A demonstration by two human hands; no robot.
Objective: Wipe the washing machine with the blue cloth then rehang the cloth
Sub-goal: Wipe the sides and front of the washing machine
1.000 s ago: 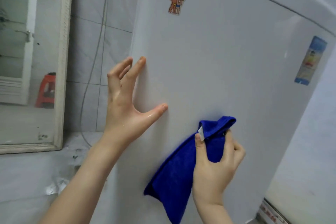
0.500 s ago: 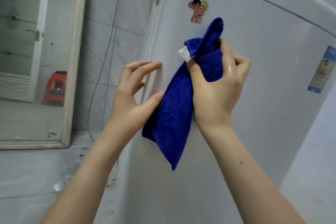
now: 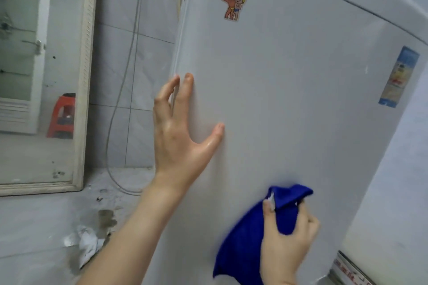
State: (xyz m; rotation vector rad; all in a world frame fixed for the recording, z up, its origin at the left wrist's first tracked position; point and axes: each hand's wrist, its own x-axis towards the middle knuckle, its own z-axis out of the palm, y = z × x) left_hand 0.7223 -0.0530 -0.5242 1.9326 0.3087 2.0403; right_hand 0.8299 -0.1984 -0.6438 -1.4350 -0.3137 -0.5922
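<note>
The white washing machine point(image 3: 289, 99) fills the right of the view, its side panel facing me. My left hand point(image 3: 180, 136) lies spread against the panel's left edge, fingers straight and thumb out. Low on the panel, my right hand point(image 3: 286, 245) grips the bunched blue cloth point(image 3: 245, 238) and presses it against the machine. A loose end of the cloth hangs below my hand. A small white tag shows at the cloth's top fold.
A cartoon sticker point(image 3: 233, 4) sits high on the panel and a blue label point(image 3: 398, 76) near its right edge. A thin cable point(image 3: 120, 99) runs down the tiled wall to the floor. At left a framed mirror point(image 3: 81, 76) leans, reflecting a red stool point(image 3: 62, 115).
My right hand has swept the cloth down from near the sticker to the lower panel. My left hand has spread flat against the machine's edge again.
</note>
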